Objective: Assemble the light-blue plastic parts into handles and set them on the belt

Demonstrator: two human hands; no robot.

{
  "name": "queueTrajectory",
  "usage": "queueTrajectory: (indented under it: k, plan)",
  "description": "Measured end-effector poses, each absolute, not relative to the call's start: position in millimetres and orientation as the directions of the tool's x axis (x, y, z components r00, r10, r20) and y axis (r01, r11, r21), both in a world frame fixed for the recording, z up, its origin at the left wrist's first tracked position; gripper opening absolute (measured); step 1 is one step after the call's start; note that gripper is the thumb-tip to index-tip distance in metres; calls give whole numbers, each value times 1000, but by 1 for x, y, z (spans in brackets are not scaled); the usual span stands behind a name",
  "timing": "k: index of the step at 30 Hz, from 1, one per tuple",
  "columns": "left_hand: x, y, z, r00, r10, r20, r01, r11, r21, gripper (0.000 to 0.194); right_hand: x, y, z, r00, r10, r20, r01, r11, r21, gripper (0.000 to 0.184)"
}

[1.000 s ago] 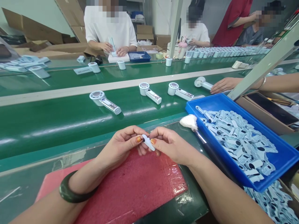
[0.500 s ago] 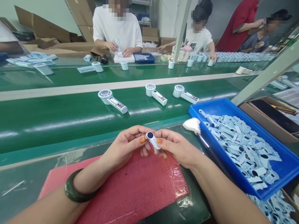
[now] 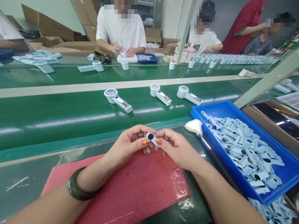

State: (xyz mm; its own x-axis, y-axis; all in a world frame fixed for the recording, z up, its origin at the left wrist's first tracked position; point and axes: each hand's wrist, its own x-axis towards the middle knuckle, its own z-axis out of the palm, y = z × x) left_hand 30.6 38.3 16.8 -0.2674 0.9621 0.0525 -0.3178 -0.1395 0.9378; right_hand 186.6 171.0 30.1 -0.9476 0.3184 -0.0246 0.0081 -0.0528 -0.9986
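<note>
Between both hands is a small pale blue plastic part point(image 3: 153, 139) with a black oval at its rounded upper end. My left hand point(image 3: 133, 140) pinches the rounded end with thumb and fingers. The narrower lower end is gripped by my right hand point(image 3: 174, 144), its thumb lying on the face. The fingers behind the part are partly hidden. Below the hands lies a pink foam mat point(image 3: 130, 186) wrapped in clear film. To the right, a blue tray point(image 3: 195, 113) holds a heap of similar pale blue parts point(image 3: 243, 151).
Handheld fans point(image 3: 122, 103) lie on the green conveyor belt point(image 3: 58, 121) ahead. A white cloth-like bundle point(image 3: 193, 126) sits beside the tray. A slanted metal post point(image 3: 263, 79) rises at the right. Co-workers point(image 3: 121, 29) sit across the line. More parts point(image 3: 273, 208) lie beneath the tray.
The view has shifted slightly, so the fans and tray appear a little further right. Both hands keep their grip on the part, which looks slightly more tilted. A co-worker's arm has drawn back from the cups.
</note>
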Motion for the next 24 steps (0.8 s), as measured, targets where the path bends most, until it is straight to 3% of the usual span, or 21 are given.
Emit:
queueTrajectory:
  k: [4,9,12,15,19,24]
  plan:
    - [32,40,18,-331,942,58,-295,-162,942,31,187,166,31,-866,484,124,32,300,-953,12]
    - [33,39,20,-363,929,76,-282,-187,941,28,189,165,29,-824,441,356,-23,602,-798,15]
    - [33,39,18,-364,928,80,-278,-190,942,28,190,164,26,-807,395,439,-41,703,-710,15]
    - [32,38,17,-373,925,78,-275,-191,942,21,189,164,26,-815,408,411,-41,667,-744,14]
    - [31,39,17,-387,918,84,-257,-194,947,21,190,165,31,-844,445,298,-66,465,-883,12]
    - [31,39,21,-380,919,105,-164,-179,970,23,189,166,32,-868,475,148,-1,297,-955,10]
